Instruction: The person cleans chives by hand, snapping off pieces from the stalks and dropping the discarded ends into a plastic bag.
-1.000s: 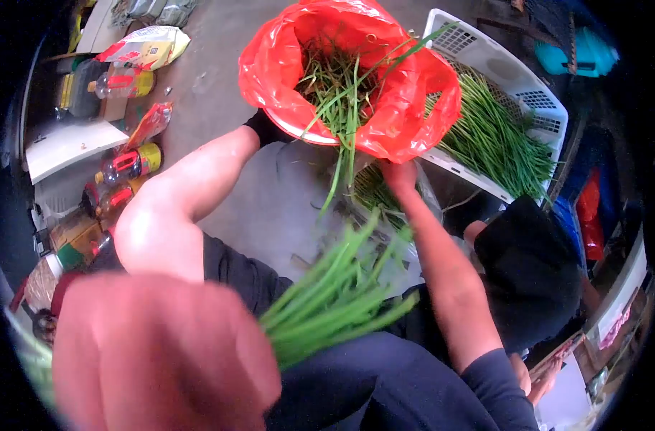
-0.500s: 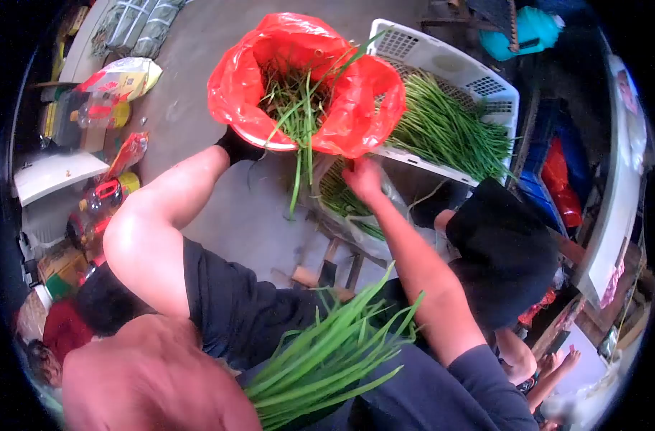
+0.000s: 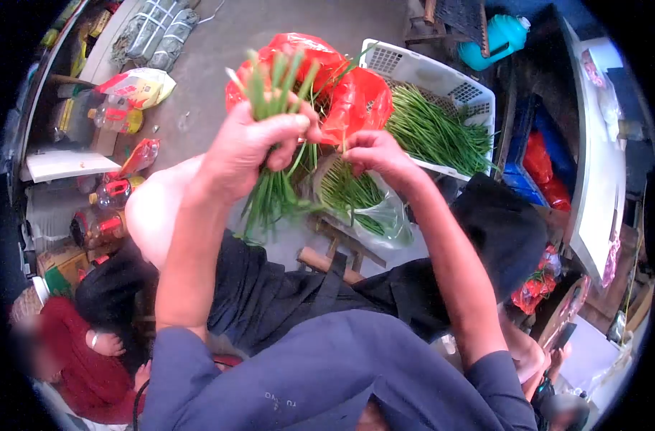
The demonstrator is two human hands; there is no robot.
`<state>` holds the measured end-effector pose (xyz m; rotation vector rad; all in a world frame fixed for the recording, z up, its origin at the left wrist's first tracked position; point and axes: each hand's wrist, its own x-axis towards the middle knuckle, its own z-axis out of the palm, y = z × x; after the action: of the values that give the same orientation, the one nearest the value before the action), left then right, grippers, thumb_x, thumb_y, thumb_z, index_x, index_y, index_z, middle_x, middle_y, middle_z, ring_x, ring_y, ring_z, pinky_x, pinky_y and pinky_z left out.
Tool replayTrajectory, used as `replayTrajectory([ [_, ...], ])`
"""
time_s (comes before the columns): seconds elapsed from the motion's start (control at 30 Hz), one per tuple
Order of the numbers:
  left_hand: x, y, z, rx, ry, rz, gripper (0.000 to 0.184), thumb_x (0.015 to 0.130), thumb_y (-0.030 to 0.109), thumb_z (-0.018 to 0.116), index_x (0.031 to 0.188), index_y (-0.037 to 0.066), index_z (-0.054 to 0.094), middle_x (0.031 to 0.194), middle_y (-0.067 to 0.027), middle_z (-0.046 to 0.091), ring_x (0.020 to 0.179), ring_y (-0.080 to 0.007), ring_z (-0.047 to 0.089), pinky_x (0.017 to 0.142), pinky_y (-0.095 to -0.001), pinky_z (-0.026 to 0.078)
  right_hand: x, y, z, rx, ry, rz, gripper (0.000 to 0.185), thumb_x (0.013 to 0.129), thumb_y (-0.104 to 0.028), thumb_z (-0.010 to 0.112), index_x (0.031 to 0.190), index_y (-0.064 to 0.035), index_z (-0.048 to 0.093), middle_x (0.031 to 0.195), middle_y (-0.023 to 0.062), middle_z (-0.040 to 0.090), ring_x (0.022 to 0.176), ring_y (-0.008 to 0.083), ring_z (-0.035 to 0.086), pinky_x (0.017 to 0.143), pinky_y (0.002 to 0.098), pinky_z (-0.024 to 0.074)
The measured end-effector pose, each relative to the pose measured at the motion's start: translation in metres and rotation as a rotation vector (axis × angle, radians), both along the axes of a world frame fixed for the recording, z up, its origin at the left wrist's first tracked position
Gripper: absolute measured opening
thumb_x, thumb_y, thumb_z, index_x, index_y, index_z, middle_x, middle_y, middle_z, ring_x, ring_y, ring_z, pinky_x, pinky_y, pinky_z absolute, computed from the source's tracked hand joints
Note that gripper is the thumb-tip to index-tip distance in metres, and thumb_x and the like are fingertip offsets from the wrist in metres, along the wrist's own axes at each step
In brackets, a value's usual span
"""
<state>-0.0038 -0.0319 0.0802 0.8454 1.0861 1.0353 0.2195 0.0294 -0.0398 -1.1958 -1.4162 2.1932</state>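
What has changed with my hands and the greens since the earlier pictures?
The left hand has risen forward from low near the camera, carrying the bunch of green stalks to the red bag; no release shows. The right hand stays by the bag's near edge, and the white basket still holds its stalks.

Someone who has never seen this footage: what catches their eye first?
Probably the glossy red bag near the upper middle, the brightest thing around. Just in front of it, the left hand grips a bunch of green stalks. Beside the bag, toward the right, a white crate holds a large heap of similar stalks.
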Motion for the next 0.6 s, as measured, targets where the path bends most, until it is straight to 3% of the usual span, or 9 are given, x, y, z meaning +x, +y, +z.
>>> replayTrajectory([
  [0.23,0.016,-0.001,-0.06,-0.178,0.026,-0.046,0.017,0.081,0.017,0.067,0.092,0.005,0.063,0.081,-0.0043,0.067,0.044,-0.004,0.042,0.04,-0.0193,0.029,0.006,0.01,0.055,-0.066,0.158,-0.15,0.01,0.081,-0.008,0.065,0.09,-0.0035,0.062,0.077,0.0,0.061,0.063,0.0078,0.056,0.059,0.0212,0.0475],
  [0.53,0.027,0.002,-0.068,-0.215,-0.155,-0.07,0.021,0.082,0.016,0.067,0.098,0.005,0.06,0.078,-0.0057,0.066,0.043,-0.0039,0.044,0.039,-0.0179,0.031,-0.012,0.007,0.047,-0.146,0.26,-0.215,0.012,0.087,-0.012,0.062,0.094,-0.0022,0.062,0.078,0.0015,0.063,0.059,0.0071,0.055,0.058,0.021,0.0477],
  [0.6,0.025,0.002,-0.069,-0.27,-0.242,-0.053,0.019,0.083,0.014,0.065,0.097,0.004,0.06,0.078,-0.0068,0.066,0.043,-0.0042,0.044,0.039,-0.018,0.032,-0.013,0.008,0.044,-0.004,0.148,-0.213,0.014,0.089,-0.014,0.06,0.095,-0.0015,0.062,0.08,0.0022,0.064,0.059,0.0066,0.055,0.059,0.0212,0.0477],
])
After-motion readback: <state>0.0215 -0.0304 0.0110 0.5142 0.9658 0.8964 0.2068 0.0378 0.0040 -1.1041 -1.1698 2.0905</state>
